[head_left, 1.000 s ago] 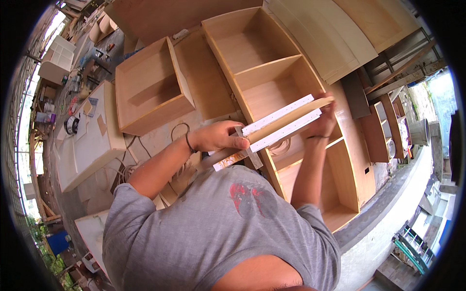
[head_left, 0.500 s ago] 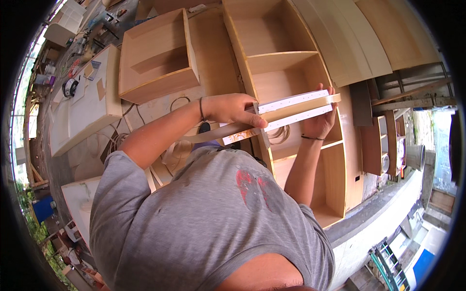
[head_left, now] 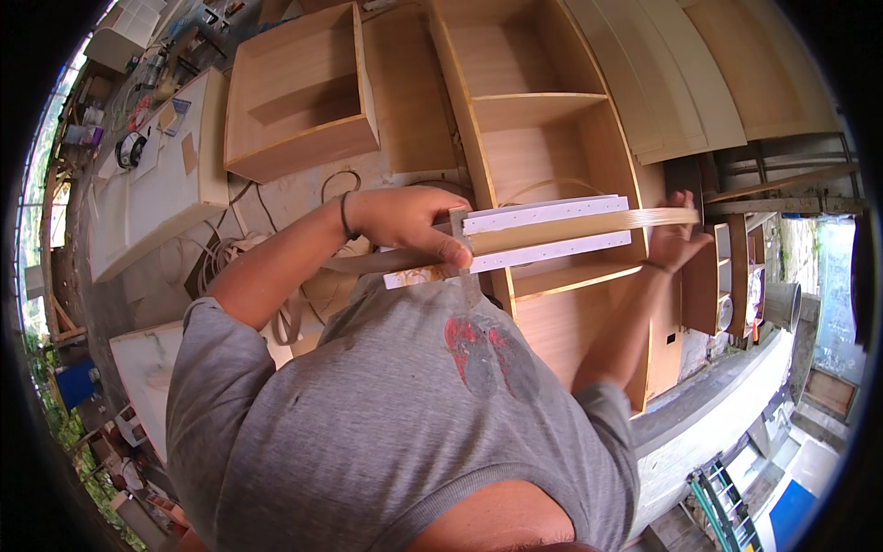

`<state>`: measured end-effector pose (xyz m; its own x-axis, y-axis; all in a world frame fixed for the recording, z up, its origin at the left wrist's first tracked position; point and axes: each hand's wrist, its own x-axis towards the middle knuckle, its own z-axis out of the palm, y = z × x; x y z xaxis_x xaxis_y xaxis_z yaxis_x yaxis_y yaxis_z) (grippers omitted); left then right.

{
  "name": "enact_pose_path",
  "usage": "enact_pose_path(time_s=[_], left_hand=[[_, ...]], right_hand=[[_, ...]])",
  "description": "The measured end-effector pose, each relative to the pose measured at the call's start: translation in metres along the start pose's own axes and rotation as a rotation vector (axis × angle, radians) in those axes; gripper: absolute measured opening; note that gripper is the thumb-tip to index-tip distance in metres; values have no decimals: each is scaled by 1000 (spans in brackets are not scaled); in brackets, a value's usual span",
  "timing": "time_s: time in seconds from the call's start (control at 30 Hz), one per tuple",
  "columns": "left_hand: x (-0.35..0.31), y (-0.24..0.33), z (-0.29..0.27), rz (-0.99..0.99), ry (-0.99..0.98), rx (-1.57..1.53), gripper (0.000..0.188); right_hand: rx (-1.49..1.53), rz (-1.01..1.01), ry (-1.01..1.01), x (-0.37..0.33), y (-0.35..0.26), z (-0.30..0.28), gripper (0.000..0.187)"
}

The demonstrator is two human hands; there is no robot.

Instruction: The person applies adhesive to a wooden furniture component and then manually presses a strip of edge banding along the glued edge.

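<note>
My left hand (head_left: pixel 409 219) is closed on the near end of a hand-held frame, thumb on top of its short wooden crosspiece (head_left: pixel 458 237). Two white, dotted rails (head_left: pixel 552 250) run side by side from it toward the right. Between them passes a long, tan edge-banding strip (head_left: pixel 561 230), whose other part trails left below my wrist. Farther right, beyond the rails, my right hand (head_left: pixel 673 248) has the strip's end across its fingers, seemingly gripped; the fingers are partly hidden behind it.
Beneath the frame lies a large open wooden cabinet carcass (head_left: pixel 543 96) with dividers. A wooden box (head_left: pixel 303 138) stands to its left, and a white-topped bench (head_left: pixel 166 198) farther left. Coiled banding (head_left: pixel 221 262) lies near my left elbow. Flat panels (head_left: pixel 662 83) lie at the upper right.
My right hand has moved right, drawing the strip's end out past the rails. My left hand and the frame have shifted slightly left and down.
</note>
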<state>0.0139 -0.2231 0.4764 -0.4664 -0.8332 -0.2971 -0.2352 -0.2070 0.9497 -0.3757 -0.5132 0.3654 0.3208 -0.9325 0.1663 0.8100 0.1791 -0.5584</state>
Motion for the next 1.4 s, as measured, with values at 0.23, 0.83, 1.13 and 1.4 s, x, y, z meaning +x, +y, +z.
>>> enact_pose_path(time_s=[0.23, 0.83, 1.13, 1.4], left_hand=[[35, 8, -1, -13, -6, -49, 66], [11, -8, -4, 124, -65, -222, 59], [26, -6, -3, 96, -77, -216, 64], [27, 0, 5, 132, -107, -242, 62]], right_hand=[[149, -22, -121, -64, 114, 110, 60], [-268, -167, -18, -5, 6, 67, 83], [94, -71, -306, -53, 97, 145, 40], [-172, -253, 60, -7, 14, 79, 46]])
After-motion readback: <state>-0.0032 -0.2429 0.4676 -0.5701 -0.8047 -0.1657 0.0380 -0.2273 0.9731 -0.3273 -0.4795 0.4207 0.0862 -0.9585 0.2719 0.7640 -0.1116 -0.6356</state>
